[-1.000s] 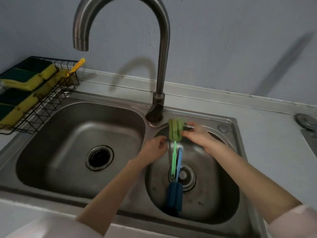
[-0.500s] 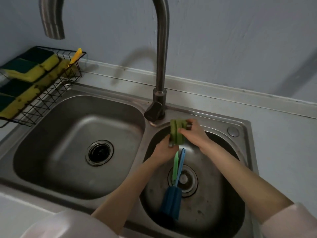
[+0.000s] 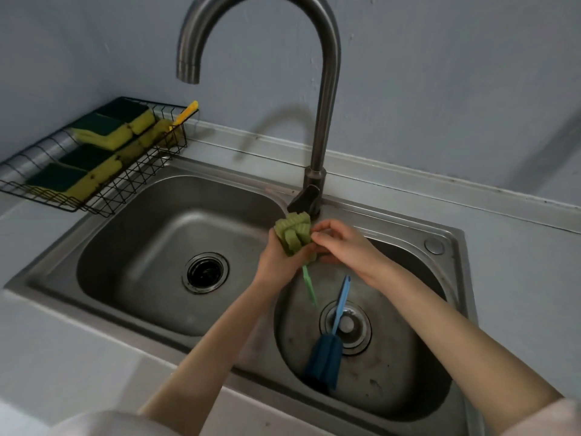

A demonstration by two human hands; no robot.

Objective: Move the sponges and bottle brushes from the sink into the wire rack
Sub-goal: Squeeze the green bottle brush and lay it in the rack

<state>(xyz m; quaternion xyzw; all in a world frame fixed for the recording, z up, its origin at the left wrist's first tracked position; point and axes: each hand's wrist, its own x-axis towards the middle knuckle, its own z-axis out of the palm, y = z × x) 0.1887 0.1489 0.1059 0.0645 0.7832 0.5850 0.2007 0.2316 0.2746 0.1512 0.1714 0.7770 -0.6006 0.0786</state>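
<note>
My left hand [image 3: 278,262] grips the green bottle brush [image 3: 295,234] by its sponge head, lifted above the small right basin with its thin handle hanging down. My right hand [image 3: 342,243] pinches the same sponge head from the right. A blue bottle brush [image 3: 327,354] lies in the right basin, its dark sponge head near the front wall and its handle over the drain. The black wire rack [image 3: 138,180] at the far left holds several yellow-and-green sponges [image 3: 103,130] and a yellow bottle brush [image 3: 185,116].
The double steel sink [image 3: 163,234] has a large left basin with an open drain [image 3: 206,272]. A tall curved faucet [image 3: 323,99] rises between the basins, just behind my hands. Grey counter runs to the right and along the front.
My left hand has closed on the green brush head and, with my right hand, raised it out of the right basin. The blue brush stays in place.
</note>
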